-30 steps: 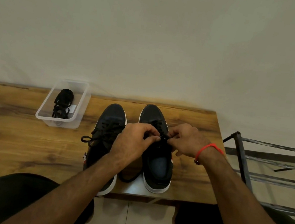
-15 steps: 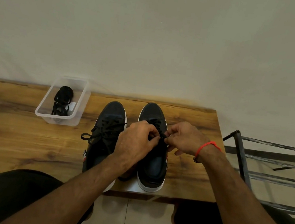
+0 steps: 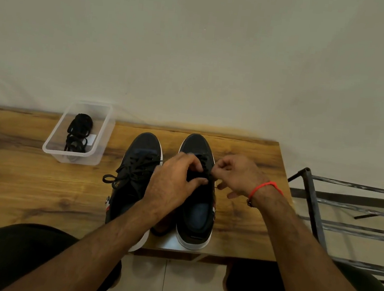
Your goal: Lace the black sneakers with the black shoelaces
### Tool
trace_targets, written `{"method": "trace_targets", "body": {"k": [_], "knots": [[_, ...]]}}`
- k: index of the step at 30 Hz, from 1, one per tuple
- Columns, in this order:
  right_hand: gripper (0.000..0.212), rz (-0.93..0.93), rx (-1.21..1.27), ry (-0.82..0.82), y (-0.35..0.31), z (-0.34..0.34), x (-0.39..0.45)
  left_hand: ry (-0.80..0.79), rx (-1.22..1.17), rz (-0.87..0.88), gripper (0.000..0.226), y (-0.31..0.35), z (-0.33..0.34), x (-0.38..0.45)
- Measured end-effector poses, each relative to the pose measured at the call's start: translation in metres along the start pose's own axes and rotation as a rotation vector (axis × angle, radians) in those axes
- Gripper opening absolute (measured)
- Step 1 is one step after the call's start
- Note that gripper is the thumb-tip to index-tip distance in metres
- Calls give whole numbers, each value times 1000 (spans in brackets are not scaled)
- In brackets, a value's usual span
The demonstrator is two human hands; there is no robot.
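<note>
Two bare forearms are reaching forward from the near edge, over dark trousers and a pale tiled floor. Since a moment ago the hands are drawing slightly apart: the right hand (image 3: 238,175), wearing a red thread bracelet (image 3: 264,187), is lifting away to the right, fingers curled and pinching what looks like a thin lace end, while the left hand (image 3: 173,184) is curling over the right sneaker (image 3: 197,218), thumb and fingers gripping at its eyelet area. Judging by this, a lace end is being pulled through, so this shoe is only partly laced.

Both shoes are black fabric with white rubber soles, side by side on a glossy wood-grain table (image 3: 24,185). The left sneaker (image 3: 139,163) is already showing crisscrossed black laces and a loose loop. Farther back, a clear plastic tub (image 3: 50,149) is holding a coiled spare black shoelace (image 3: 79,131). At right, a metal rack (image 3: 348,205) is standing; beyond, a plain wall.
</note>
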State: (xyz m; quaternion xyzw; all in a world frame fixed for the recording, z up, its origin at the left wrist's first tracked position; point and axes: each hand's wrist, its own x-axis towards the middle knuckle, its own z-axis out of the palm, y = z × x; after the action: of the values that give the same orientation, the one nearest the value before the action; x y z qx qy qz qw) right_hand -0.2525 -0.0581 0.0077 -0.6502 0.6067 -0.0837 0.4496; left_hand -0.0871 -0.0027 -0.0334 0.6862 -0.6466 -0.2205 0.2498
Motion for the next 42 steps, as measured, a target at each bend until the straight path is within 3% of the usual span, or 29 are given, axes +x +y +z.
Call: {"method": "trace_targets", "body": {"k": [2,4,6,8,9,10,12,14,16,18,20,22,24,26,28,30,32,34,38,42], "knots": [[10,12,193,157,-2,-5,1,-9,59,-44,40,-2,-5,4],[11,24,627,278,-6,-12,3,-42,37,-94,44,-4,-13,8],[11,13,1110,292,-12,-22,2,-33,-84,-119,37,-7,-21,13],[14,-31,1372,276,-12,-30,1,-24,-164,-137,23,-10,-31,16],[16,-44,1322,290,-11,-33,0,-51,-170,-154,16,-11,-36,17],[17,-75,1102,318,-10,-35,0,-106,-170,-183,11,-12,-40,18],[11,-196,320,338,-4,-33,1,-237,-155,-237,9,-13,-44,17],[7,-252,-244,136,1,-25,2,-333,-113,-275,13,-14,-45,15],[13,-193,-457,-118,4,-15,3,-407,-78,-297,14,-16,-44,14],[7,-147,-480,-185,1,-15,-1,-472,-51,-293,15,-18,-43,14],[18,-118,-364,-50,-2,-25,-2,-513,-38,-277,19,-20,-43,15],[18,-105,-38,253,-2,-38,0,-524,-33,-267,19,-21,-43,15],[16,-88,470,477,-4,-48,1,-528,-33,-264,16,-22,-42,16],[11,-74,900,543,-5,-54,-1,-538,-34,-268,12,-23,-41,16],[7,-69,996,536,-4,-55,-1,-554,-38,-273,8,-22,-41,16],[4,-100,605,509,0,-51,1,-573,-42,-274,7,-22,-40,16],[25,-186,4,411,6,-43,3,-581,-37,-274,9,-21,-41,17],[42,-229,-315,227,6,-31,5,-578,-25,-264,10,-21,-42,17],[39,-296,-586,-31,13,-6,13,-521,-25,-199,6,-21,-41,16],[13,-314,-549,-30,14,5,16,-503,-37,-183,5,-19,-42,16]]}}
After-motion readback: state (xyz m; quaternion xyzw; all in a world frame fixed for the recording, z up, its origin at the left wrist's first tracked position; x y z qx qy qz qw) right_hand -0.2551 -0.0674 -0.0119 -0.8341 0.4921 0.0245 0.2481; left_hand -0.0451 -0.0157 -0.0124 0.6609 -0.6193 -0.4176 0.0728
